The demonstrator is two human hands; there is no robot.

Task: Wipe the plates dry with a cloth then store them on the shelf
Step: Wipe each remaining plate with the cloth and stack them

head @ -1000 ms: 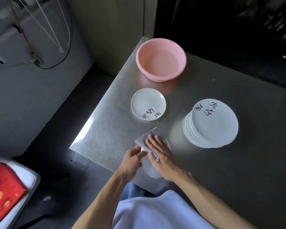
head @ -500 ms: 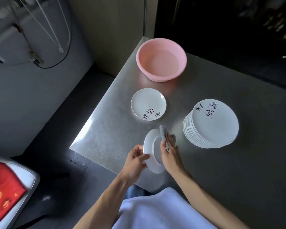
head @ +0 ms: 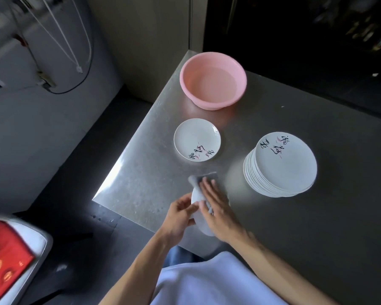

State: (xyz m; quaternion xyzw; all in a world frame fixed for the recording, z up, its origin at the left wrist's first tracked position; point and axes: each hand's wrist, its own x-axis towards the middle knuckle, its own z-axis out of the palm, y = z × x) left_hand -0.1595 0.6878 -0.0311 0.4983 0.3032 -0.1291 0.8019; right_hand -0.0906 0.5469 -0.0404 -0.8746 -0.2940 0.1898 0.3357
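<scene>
Your left hand (head: 180, 214) pinches the rim of the plate (head: 204, 229), held tilted above the near table (head: 141, 183) edge, while your right hand (head: 217, 205) presses the grey cloth (head: 195, 181) flat-fingered onto its surface: sweep out to the rim, then turn it over.

A pink basin (head: 213, 81) stands near the far corner of a speckled metal surface (head: 141, 172). Cables (head: 79, 69) hang against the grey wall at left. Lower left, a red, gold-dotted item (head: 5, 258) lies on a white support (head: 41, 241).
</scene>
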